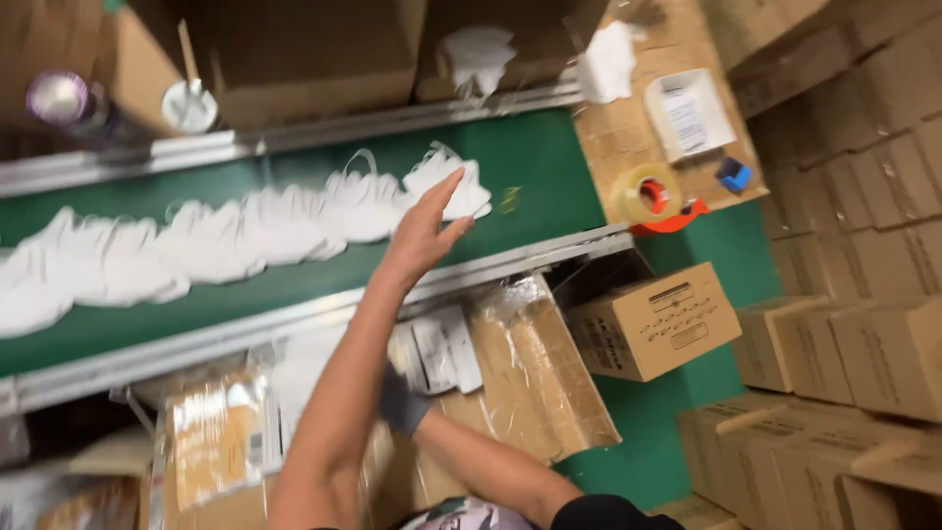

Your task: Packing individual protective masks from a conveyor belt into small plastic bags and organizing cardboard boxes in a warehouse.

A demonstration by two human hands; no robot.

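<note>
Head view: the left hand (424,228) reaches out over the near rail of the green conveyor belt (535,162), arm stretched from the lower middle of the frame. Its grip is wide open, fingers spread and palm down, holding nothing. The fingertips hover at the nearest white face mask (449,185), which lies at the right-hand end of the row, toward the belt's far rail. Whether skin actually touches the mask I cannot tell, as the hand is blurred.

The rest of the white face masks (196,245) trail away from it in an overlapping row toward the belt's left end, some with ear loops curling up.

To take that end mask cleanly, I judge it best to come down on its body rather than a loop, pinch only the top one, and lift it clear so the overlapped neighbour is not dragged along.

The right hand (402,400), in a dark glove, sits low beneath the left forearm, below the belt's near rail, over flattened cardboard wrapped in clear film (549,373). Its grip is mostly hidden, so I cannot tell how open it is or whether it holds anything.

Beyond the belt's right end a cardboard surface carries a tape dispenser (650,196), and stacked cardboard boxes (844,255) fill the right side.
</note>
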